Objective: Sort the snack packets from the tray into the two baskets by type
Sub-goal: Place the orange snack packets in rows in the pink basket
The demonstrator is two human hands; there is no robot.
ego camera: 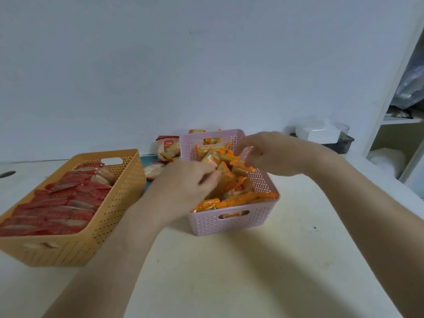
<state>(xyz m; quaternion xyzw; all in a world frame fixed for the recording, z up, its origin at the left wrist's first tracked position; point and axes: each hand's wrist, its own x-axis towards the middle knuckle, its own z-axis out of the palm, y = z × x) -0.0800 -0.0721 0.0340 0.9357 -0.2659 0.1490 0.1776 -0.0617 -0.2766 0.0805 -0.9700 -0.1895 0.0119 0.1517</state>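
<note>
Left hand: you are reaching your left hand (183, 188) into the near-left part of the pink basket (229, 222), fingers curling down together against the orange packets (238, 198). Motion blur is hiding whether they are pinching one, so that cannot be told.
Right hand: your right hand (268, 154) is hovering over the far half of the same basket, fingers loosely bent and slightly apart. Their tips are just beside the top packets, and nothing is showing in their grasp.
Pink basket: it is sitting on the table (229, 283) in front of you, heaped with orange packets up to its rim.
Yellow basket: the yellow basket (110, 221) is standing to your left, apart from the pink one, and red packets (57, 207) are lying in overlapping rows inside it.
Tray: a strip of the teal tray (148, 158) is showing behind and between the two baskets, and a few loose packets (168, 149) are waiting on it.
Background: a white box (317, 131) is resting at the far right near a shelf unit (399, 120).
</note>
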